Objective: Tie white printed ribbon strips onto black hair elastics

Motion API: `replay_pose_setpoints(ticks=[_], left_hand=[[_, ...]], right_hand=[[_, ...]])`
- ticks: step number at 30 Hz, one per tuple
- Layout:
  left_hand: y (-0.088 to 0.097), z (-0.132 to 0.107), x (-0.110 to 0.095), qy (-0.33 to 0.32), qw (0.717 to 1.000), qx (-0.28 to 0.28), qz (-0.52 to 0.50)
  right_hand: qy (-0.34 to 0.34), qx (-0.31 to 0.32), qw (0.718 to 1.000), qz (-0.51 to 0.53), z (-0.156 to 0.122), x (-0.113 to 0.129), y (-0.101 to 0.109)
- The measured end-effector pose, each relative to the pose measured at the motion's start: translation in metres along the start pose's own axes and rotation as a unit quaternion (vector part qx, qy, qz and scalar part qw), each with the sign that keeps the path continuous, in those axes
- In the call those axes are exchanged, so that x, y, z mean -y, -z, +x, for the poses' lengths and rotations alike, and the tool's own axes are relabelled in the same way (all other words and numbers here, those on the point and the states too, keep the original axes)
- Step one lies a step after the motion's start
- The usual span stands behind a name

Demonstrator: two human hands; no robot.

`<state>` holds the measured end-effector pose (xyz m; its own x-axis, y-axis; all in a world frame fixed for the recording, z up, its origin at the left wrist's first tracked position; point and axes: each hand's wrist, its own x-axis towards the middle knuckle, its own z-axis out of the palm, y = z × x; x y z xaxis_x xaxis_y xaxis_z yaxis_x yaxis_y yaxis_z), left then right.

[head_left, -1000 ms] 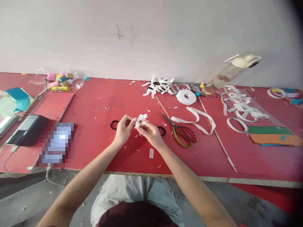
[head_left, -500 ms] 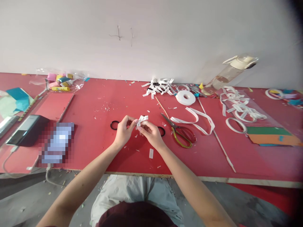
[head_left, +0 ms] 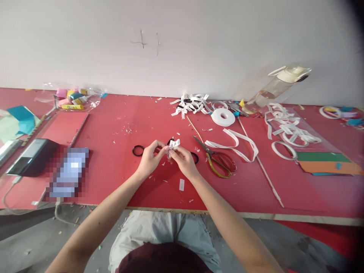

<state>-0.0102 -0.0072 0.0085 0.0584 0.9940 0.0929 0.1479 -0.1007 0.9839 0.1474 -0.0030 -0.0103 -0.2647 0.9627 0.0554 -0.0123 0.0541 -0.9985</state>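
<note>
Red table [head_left: 108, 182], hands [head_left: 150, 157] now closer, pinching ribbon [head_left: 175, 143]

From afar I saw the ribbon [head_left: 175, 143] between both hands [head_left: 183, 159], scissors [head_left: 211, 152] to their right, the roll [head_left: 228, 121] behind those, phone [head_left: 69, 172] far left.

Head-worn view, forward and downward

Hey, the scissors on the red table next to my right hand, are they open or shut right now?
Shut, as far as this view shows: the scissors' blades lie together, tapering to one tip with no gap visible.
</note>
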Motion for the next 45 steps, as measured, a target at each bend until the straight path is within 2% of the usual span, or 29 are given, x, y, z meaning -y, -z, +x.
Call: replay_pose_setpoints(ticks=[5,9,17,21,24,31,36,40,45], left_hand=[[0.001,0.002,0.000,0.010,0.998,0.015,-0.054],[0.002,0.002,0.002,-0.001,0.999,0.021,-0.027],[-0.006,-0.002,0.002,-0.042,0.998,-0.032,0.036],[-0.007,-0.002,0.004,-0.036,0.997,-0.062,0.037],[-0.005,-0.001,0.004,-0.034,0.997,-0.061,0.041],[-0.006,-0.002,0.005,-0.036,0.996,-0.072,0.031],[-0.007,0.001,0.008,-0.007,0.996,-0.087,-0.021],[-0.006,0.001,0.009,0.015,0.995,-0.077,-0.056],[-0.003,0.001,0.009,-0.011,0.994,-0.043,-0.099]], right_hand=[[0.004,0.035,0.999,-0.001,-0.001,0.001,0.001],[-0.016,0.078,0.997,-0.010,0.000,0.003,0.003],[-0.011,0.101,0.995,0.024,0.002,0.004,0.005],[0.006,0.112,0.993,0.029,0.002,0.007,0.007],[0.007,0.106,0.994,0.029,0.001,0.007,0.006],[0.019,0.042,0.998,0.035,-0.001,0.003,0.001],[0.001,0.065,0.997,0.037,-0.001,0.003,0.000],[0.000,0.074,0.997,0.035,-0.001,0.001,0.001],[0.008,0.077,0.996,0.044,0.000,-0.001,0.001]])
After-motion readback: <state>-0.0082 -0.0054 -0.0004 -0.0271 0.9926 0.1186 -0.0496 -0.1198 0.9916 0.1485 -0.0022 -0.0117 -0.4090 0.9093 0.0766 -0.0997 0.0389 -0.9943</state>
